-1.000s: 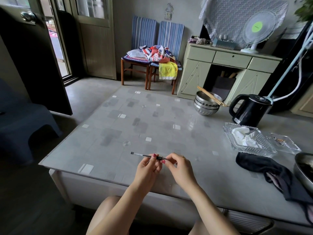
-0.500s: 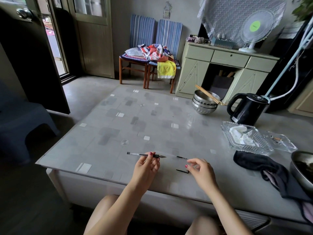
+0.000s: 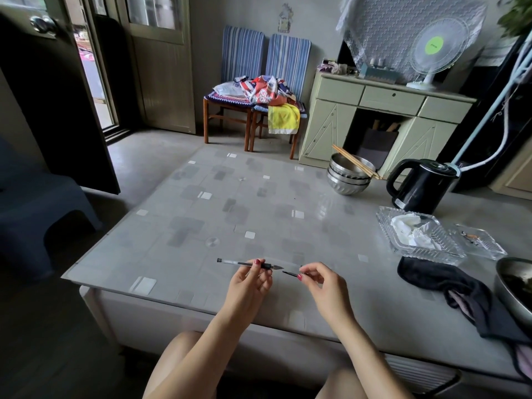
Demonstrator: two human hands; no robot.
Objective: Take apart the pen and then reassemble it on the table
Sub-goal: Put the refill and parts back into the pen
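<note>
My left hand [image 3: 250,286] grips a slim pen [image 3: 236,262] near its dark grip section. The pen lies level above the grey table [image 3: 184,220], with its pointed tip to the right. My right hand [image 3: 325,286] pinches a small thin dark pen part [image 3: 289,273] between thumb and forefinger, just right of and slightly below the pen's tip, a short gap apart. A faint clear piece [image 3: 290,263] seems to lie on the table just beyond the tip; I cannot tell what it is.
A black cloth [image 3: 431,279] lies at the right with a metal bowl [image 3: 515,286] beside it. Two glass dishes [image 3: 414,240] and a black kettle [image 3: 423,187] stand behind it. Stacked steel bowls with chopsticks [image 3: 348,175] sit at the far edge.
Both hands were together on the pen. My right hand then dropped to the table by a small dark part, and now holds that part up near the pen's tip.
</note>
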